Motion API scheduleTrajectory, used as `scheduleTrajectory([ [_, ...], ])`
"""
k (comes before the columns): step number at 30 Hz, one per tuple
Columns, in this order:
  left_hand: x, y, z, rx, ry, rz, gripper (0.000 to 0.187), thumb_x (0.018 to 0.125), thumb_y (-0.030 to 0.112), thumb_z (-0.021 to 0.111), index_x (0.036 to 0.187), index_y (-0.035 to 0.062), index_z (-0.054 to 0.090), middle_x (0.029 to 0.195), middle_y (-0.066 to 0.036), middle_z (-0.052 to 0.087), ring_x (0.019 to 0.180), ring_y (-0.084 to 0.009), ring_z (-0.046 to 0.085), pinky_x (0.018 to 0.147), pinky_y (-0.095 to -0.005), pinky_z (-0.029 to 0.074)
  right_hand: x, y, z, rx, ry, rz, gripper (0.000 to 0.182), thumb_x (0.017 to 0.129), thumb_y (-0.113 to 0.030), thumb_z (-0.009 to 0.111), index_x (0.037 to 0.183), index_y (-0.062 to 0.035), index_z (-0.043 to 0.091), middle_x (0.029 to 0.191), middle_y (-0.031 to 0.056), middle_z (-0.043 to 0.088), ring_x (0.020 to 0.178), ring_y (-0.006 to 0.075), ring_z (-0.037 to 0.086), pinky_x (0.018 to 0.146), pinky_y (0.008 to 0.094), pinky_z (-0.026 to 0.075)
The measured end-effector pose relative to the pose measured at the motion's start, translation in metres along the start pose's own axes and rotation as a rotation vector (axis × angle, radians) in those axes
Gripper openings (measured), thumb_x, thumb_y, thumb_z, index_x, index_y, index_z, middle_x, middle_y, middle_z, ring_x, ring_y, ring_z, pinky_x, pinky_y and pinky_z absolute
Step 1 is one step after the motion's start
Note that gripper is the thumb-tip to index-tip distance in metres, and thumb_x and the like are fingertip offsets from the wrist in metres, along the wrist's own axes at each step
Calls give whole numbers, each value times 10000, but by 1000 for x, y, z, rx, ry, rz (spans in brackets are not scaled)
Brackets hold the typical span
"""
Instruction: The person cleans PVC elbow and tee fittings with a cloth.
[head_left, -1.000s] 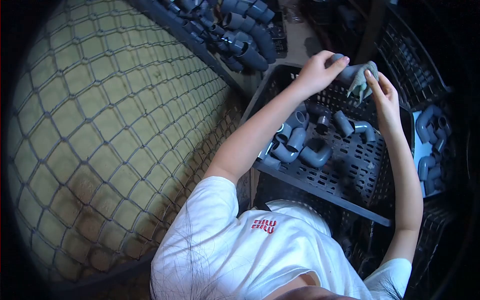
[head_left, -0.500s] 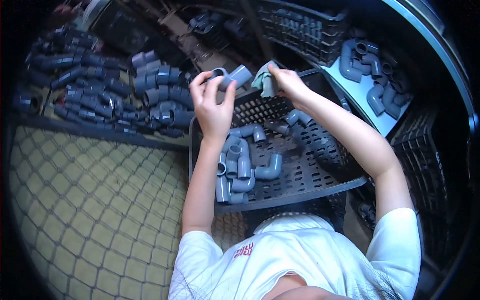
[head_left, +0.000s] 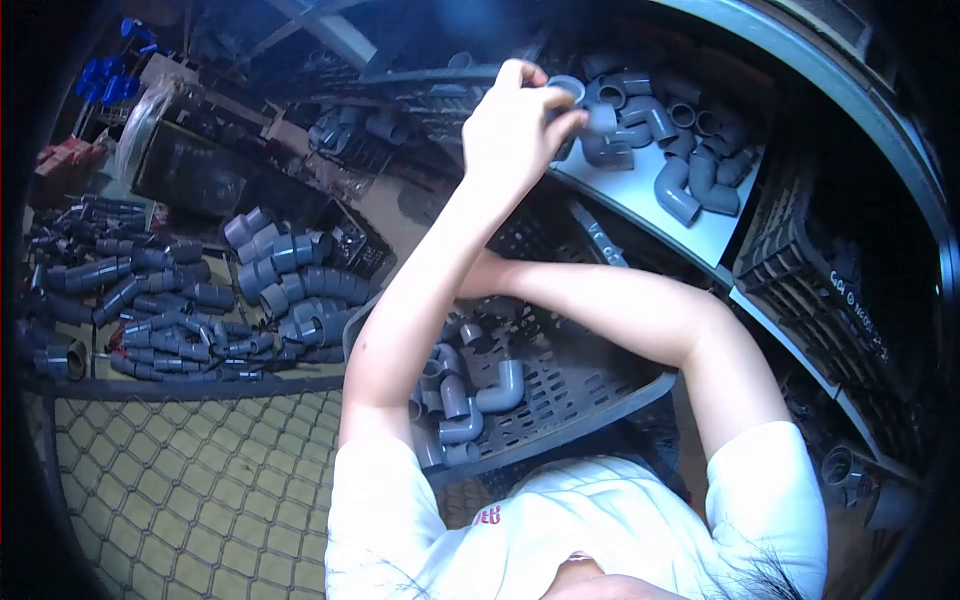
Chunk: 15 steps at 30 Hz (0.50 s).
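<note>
My left hand [head_left: 512,130] reaches up and to the right, its fingers closed on a grey pipe elbow [head_left: 567,88] at the edge of a pale board [head_left: 640,205]. Several more grey elbows [head_left: 678,190] lie on that board, just beyond the held one. My right hand [head_left: 486,276] is low behind my left forearm, over the black crate [head_left: 570,432]; its fingers are hidden, and no cloth shows there. Inside the crate, grey elbows [head_left: 502,388] sit at the near left, partly covered by my left arm.
Piles of dark grey pipe fittings [head_left: 170,280] lie at the left, behind a wire mesh [head_left: 200,480]. A stacked black crate with white lettering [head_left: 845,310] stands at the right. Blue parts [head_left: 108,80] show at the far upper left.
My left hand has carried the elbow up and right to the pale board. My right hand, which held a greenish cloth, has dropped left behind my left forearm. The view has shifted.
</note>
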<state>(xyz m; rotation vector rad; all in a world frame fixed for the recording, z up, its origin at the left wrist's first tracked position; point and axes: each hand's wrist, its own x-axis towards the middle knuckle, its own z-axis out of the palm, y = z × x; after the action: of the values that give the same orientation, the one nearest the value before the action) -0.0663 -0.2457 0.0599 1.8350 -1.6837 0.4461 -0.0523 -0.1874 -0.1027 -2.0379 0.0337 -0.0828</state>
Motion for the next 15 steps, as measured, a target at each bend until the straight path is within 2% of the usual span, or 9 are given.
scheduleTrajectory([
  [1,16,1,18,13,86,40,281,771,381,788,948,163,776,1052,-49,604,877,-230,666,761,-347,542,-3,-3,-1,-5,14,2,493,928,-311,643,1323,-34,546,1360,206,535,1274,312,492,1091,409,348],
  [3,47,3,46,14,126,84,262,796,376,766,964,174,780,1059,-66,614,926,-265,658,769,-366,545,-11,-9,-6,-57,14,26,624,947,-510,489,1436,-123,474,1460,191,479,1366,328,443,1122,430,334],
  [4,61,7,58,34,111,22,244,817,362,745,988,192,779,1074,-77,618,962,-284,646,778,-380,546,-18,-16,-15,-85,-6,30,642,932,-507,540,1436,-115,473,1476,164,470,1384,309,419,1137,412,319],
  [5,74,10,70,55,95,-44,229,837,348,724,1011,209,778,1088,-88,622,997,-302,635,787,-394,547,-21,-15,-19,-94,1,37,642,932,-507,540,1436,-115,473,1476,164,470,1384,309,419,1137,412,319],
  [7,91,12,99,71,63,-69,216,848,336,701,1020,228,775,1098,-94,625,1026,-317,621,792,-409,550,-25,-13,-26,-104,139,-275,608,960,-439,555,1452,-102,438,1502,133,433,1404,288,377,1160,397,285],
  [8,97,10,113,96,26,-99,209,859,324,679,1029,247,772,1109,-99,627,1054,-332,607,797,-424,553,-26,-12,-30,-110,141,-272,608,960,-439,555,1452,-102,438,1502,133,433,1404,288,377,1160,397,285],
  [13,104,-3,169,267,-3,42,188,847,328,660,990,274,771,1119,-94,626,1045,-341,601,777,-450,564,-44,-49,-68,-30,-83,53,482,945,-450,598,1126,-9,669,1003,185,700,936,260,667,833,395,498],
  [14,103,-4,171,258,27,94,192,848,332,661,993,273,771,1117,-91,625,1048,-336,598,775,-450,563,-18,11,-21,25,277,-247,499,938,-477,592,969,7,709,801,162,702,769,279,668,710,407,491],
  [15,100,-4,173,249,54,145,195,849,337,662,997,271,771,1116,-89,624,1051,-332,596,773,-451,562,-19,9,-25,27,280,-246,499,938,-477,592,969,7,709,801,162,702,769,279,668,710,407,491],
])
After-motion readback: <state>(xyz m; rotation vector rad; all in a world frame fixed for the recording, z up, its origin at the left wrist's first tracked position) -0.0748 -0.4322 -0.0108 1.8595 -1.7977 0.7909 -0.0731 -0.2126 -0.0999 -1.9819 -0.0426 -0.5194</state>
